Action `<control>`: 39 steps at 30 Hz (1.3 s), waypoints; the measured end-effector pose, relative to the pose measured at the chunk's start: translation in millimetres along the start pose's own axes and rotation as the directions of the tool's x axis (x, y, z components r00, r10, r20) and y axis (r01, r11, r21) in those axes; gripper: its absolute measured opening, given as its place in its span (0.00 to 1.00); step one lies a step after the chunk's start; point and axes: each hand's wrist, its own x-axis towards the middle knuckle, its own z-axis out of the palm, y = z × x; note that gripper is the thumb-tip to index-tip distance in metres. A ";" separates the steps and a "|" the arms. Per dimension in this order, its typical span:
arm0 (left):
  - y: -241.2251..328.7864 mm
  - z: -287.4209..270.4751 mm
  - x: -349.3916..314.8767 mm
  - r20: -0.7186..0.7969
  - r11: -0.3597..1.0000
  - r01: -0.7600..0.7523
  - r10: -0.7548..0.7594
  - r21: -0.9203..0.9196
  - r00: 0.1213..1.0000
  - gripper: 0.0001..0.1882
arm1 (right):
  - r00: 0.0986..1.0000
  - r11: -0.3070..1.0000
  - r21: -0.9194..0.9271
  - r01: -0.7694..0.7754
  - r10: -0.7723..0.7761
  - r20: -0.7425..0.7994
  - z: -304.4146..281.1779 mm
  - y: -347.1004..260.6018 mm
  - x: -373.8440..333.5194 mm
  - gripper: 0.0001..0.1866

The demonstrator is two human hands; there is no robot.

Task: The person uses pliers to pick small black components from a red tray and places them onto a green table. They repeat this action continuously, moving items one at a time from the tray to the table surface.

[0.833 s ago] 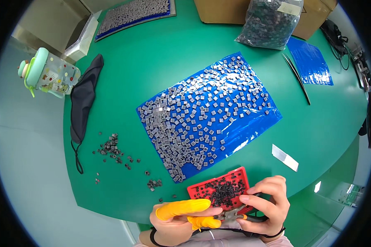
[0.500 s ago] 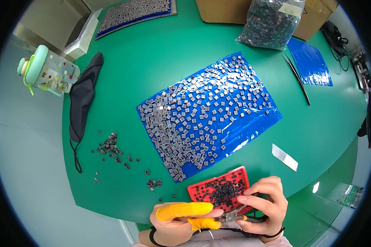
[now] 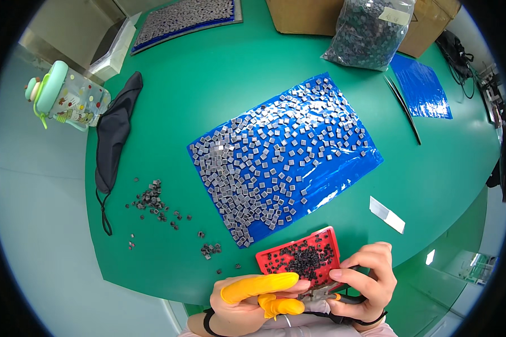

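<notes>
My right hand (image 3: 368, 281) is closed around the black-and-orange handles of a pair of pliers (image 3: 323, 292), its jaws pointing left. Yellow finger covers sit on the thumb and forefinger of my left hand (image 3: 247, 297). Those fingers are bent together at the plier jaws; whatever they pinch is hidden or too small to name. Just beyond both hands lies a red tray (image 3: 295, 243) with many tiny black parts (image 3: 306, 261). Behind it, a blue plastic sheet (image 3: 343, 175) carries many small grey square pieces (image 3: 230, 174), densest at its left side.
Loose dark pieces (image 3: 150, 196) lie left of the sheet. Further left are a black face mask (image 3: 113, 140) and a clear bottle (image 3: 76, 98). A bag of pieces (image 3: 368, 36), cardboard boxes (image 3: 303, 17), tweezers (image 3: 405, 109) and another blue sheet (image 3: 424, 87) occupy the far right.
Both hands have shifted slightly to the right, together with the pliers. My left fingers sit a little further over the tray's near edge. The tray and sheet look unmoved.
</notes>
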 end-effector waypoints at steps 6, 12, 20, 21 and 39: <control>-7.0 -13.2 12.1 0.295 0.854 -0.326 0.215 0.406 0.931 0.13 | 1.000 0.999 -0.048 -0.008 0.008 -0.004 -2.1 -0.5 -1.4 0.22; -26.3 -0.7 20.1 0.314 0.793 -0.566 0.490 0.227 0.813 0.08 | 0.999 0.993 -0.111 0.031 -0.029 0.023 -0.4 -2.7 -3.6 0.21; -21.0 -11.6 27.6 0.555 0.788 -0.561 0.357 0.254 0.752 0.09 | 0.999 0.989 -0.141 0.041 -0.036 0.038 -2.4 -1.1 -6.0 0.19; -21.9 -13.2 27.0 0.574 0.789 -0.563 0.349 0.248 0.741 0.09 | 0.999 0.989 -0.145 0.044 -0.039 0.034 -2.6 -1.3 -6.1 0.19; -35.6 -4.9 17.3 0.492 0.849 -0.492 0.350 0.194 0.797 0.08 | 0.998 0.978 -0.200 0.063 -0.059 0.023 -6.2 -3.3 -8.4 0.20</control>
